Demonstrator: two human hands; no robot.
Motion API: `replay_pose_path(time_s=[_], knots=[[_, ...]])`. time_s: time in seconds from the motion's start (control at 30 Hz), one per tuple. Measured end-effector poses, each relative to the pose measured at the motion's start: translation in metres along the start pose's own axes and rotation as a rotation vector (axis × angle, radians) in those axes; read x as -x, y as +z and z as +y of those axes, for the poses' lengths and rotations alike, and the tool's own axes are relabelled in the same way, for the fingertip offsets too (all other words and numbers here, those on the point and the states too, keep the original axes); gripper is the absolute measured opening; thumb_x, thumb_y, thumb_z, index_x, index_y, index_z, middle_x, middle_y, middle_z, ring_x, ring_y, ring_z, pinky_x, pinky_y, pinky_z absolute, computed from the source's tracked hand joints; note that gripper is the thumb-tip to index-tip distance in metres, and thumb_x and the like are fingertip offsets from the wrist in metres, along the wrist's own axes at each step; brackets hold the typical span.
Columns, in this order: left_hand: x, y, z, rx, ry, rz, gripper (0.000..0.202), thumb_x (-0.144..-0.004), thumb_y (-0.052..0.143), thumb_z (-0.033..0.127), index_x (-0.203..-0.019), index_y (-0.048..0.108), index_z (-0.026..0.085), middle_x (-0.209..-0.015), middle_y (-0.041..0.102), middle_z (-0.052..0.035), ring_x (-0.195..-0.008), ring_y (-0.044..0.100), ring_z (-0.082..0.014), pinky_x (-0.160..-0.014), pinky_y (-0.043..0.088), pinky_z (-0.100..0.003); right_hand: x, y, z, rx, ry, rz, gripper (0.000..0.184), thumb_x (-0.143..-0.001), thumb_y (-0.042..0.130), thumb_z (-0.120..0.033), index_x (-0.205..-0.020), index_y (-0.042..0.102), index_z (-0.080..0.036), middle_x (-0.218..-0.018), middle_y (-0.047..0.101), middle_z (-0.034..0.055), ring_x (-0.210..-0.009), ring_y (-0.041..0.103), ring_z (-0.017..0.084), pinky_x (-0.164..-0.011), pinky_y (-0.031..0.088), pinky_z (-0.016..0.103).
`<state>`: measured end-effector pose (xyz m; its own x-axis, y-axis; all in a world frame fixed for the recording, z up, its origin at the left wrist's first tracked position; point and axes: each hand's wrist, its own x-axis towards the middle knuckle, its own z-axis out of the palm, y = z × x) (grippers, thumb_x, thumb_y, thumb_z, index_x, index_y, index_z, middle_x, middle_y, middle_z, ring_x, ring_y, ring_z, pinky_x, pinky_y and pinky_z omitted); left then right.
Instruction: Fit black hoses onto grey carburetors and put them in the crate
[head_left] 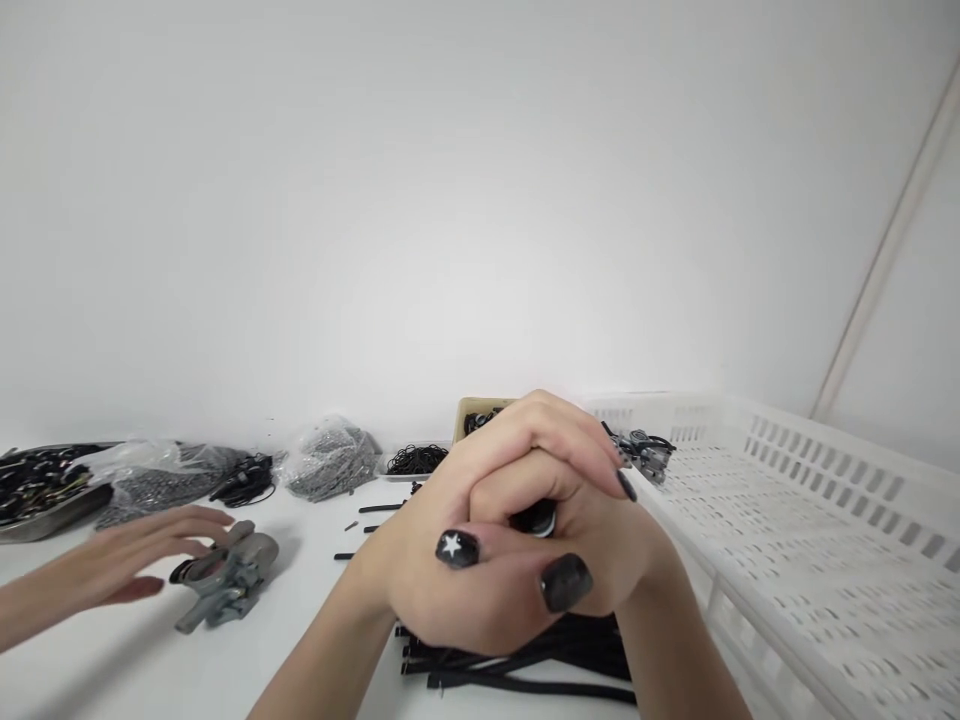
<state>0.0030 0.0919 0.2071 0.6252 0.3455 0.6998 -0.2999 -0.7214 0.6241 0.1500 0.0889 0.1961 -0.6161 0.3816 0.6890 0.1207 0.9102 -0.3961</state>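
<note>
My left hand [510,440] and my right hand [637,560] are clasped together over the middle of the white table [112,670]. The left fingers wrap over the top and both thumbs, with dark painted nails, cross in front. A small black-and-white round part [541,520] peeks out between the closed fingers; I cannot make out what it is. A bundle of black straps [525,665] lies on the table right under both hands.
Another person's hand [127,560] rests at the left beside a grey metal clamp tool [225,580]. Bags of metal parts [330,460], a tray [37,500], black bands [416,460] and a tan box [471,408] line the back. A white perforated crate [825,520] fills the right.
</note>
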Motion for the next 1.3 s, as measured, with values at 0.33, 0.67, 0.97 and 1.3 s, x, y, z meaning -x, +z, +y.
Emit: replay_pose_path(time_s=[0.33,0.67,0.97,1.3], knots=[[-0.005,-0.005,-0.018,0.122,0.064,-0.035,0.032,-0.078,0.073,0.037,-0.104,0.067,0.020,-0.112,0.064,-0.0121,-0.111,0.061,-0.0308,-0.101,0.051,-0.046,-0.005,0.000,-0.002,-0.073,0.049,0.048,0.025,-0.080,0.067,-0.012,-0.062,0.055,-0.024,-0.060,0.041,-0.0050,-0.064,0.052,0.012,-0.060,0.049,0.021],[-0.008,-0.004,-0.011,0.090,0.121,-0.008,0.023,-0.080,0.070,0.036,-0.097,0.064,0.022,-0.105,0.061,-0.0062,-0.104,0.061,-0.0242,-0.091,0.054,-0.037,-0.009,0.001,0.001,-0.050,-0.103,0.075,0.028,-0.082,0.064,-0.006,-0.065,0.049,-0.022,-0.070,0.050,-0.0059,-0.066,0.051,0.008,-0.065,0.049,0.020],[-0.009,-0.003,-0.014,0.112,0.131,0.028,0.021,-0.077,0.071,0.036,-0.087,0.061,0.022,-0.097,0.062,-0.0085,-0.106,0.062,-0.0287,-0.094,0.053,-0.045,-0.012,0.002,-0.002,-0.112,0.012,-0.004,0.039,-0.084,0.055,-0.008,-0.057,0.030,-0.021,-0.060,0.029,-0.0057,-0.055,0.035,0.008,-0.046,0.027,0.025],[-0.013,-0.018,-0.023,0.153,0.138,-0.077,0.026,-0.074,0.072,0.043,-0.074,0.055,0.023,-0.099,0.065,-0.0076,-0.103,0.063,-0.0312,-0.099,0.050,-0.054,-0.019,0.002,-0.017,0.089,0.154,-0.025,0.035,-0.081,0.067,-0.016,-0.059,0.040,-0.020,-0.070,0.045,-0.0046,-0.070,0.047,0.010,-0.054,0.037,0.022]])
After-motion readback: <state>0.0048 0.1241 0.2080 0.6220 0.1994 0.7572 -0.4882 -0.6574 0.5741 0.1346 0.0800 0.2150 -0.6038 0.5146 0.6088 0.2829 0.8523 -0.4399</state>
